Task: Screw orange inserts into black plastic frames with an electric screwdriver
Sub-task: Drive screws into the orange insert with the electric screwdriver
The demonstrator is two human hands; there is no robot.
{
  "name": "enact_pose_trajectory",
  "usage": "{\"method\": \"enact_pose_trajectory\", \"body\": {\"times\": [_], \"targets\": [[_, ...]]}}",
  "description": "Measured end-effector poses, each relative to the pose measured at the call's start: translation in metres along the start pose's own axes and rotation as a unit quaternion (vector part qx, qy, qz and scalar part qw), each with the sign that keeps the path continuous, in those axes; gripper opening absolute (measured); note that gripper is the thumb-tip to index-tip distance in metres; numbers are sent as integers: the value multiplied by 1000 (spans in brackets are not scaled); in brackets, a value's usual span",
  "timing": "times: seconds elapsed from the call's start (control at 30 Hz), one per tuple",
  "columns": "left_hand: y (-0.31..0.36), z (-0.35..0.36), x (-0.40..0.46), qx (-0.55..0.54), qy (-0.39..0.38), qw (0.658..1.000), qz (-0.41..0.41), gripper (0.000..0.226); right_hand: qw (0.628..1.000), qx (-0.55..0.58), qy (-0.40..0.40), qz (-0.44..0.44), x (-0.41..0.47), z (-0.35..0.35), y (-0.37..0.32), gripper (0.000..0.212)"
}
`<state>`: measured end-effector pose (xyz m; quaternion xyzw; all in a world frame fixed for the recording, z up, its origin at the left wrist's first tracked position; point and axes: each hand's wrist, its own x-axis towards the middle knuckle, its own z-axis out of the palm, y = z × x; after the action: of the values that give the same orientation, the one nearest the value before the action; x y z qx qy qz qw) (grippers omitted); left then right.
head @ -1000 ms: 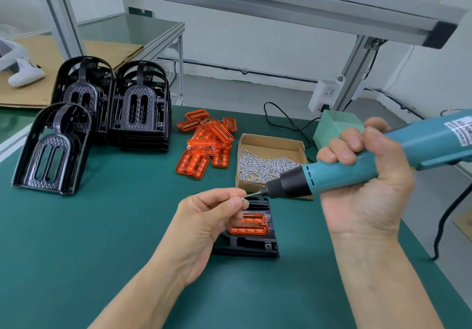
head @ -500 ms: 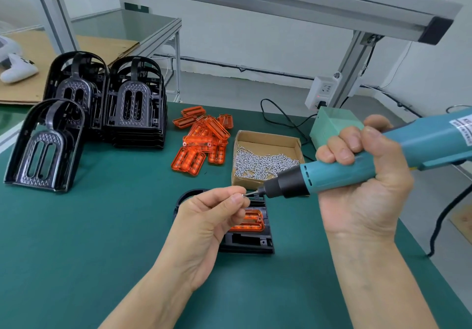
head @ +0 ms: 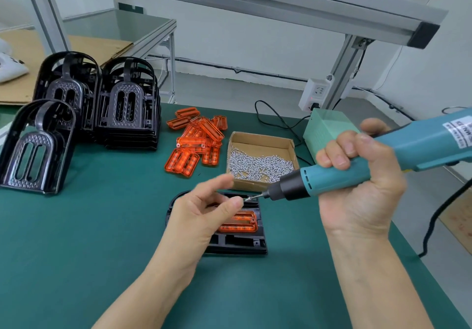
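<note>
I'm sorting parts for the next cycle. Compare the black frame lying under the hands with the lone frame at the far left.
The frame under the hands lies flat on the green mat and holds an orange insert. The far-left frame stands tilted, its two slots empty. Both are black plastic with an arched end.

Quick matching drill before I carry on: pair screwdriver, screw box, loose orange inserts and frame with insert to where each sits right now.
1 electric screwdriver
2 screw box
3 loose orange inserts
4 frame with insert

A flat on the mat below both hands
B gripped in the right hand
C piled left of the screw box
D behind the driver tip

Pairs: 1-B, 2-D, 3-C, 4-A
</note>
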<state>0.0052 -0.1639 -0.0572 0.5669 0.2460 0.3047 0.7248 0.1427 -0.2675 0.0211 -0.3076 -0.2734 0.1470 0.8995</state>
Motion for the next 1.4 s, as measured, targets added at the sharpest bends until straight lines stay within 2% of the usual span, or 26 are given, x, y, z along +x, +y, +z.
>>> {"method": "enact_pose_trajectory", "body": {"times": [0.03,0.07,0.1,0.13,0.23,0.3,0.47,0.57,0.63,0.77,1.0,1.4], "targets": [[-2,-8,2,91,13,995,23,43,1000,-7,-2,3,3,-2,0,16],[-1,-14,2,205,21,977,60,41,1000,-18,-2,7,6,-5,0,16],[-1,-18,1,312,8,944,106,37,999,-31,-3,11,9,-8,1,17],[-3,-21,1,402,-29,904,145,37,999,-45,-3,16,11,-11,4,18],[-15,-17,-1,609,-154,758,175,72,995,-85,-6,44,15,-18,14,20],[-24,-14,-1,667,-192,698,177,75,992,-108,-13,58,16,-21,22,22],[-20,-13,0,675,-211,670,225,53,984,-153,-51,75,18,-27,35,21],[-17,-10,0,688,-216,666,190,47,979,-176,-66,80,19,-28,39,22],[-26,-12,2,675,-193,686,191,50,976,-187,-73,82,20,-28,40,21],[-35,-15,4,660,-188,698,204,51,973,-192,-87,92,21,-25,42,21],[-36,-15,5,654,-182,704,209,51,965,-215,-109,104,23,-20,43,22],[-30,-12,4,646,-174,708,226,47,932,-245,-236,126,26,-6,53,27]]}}
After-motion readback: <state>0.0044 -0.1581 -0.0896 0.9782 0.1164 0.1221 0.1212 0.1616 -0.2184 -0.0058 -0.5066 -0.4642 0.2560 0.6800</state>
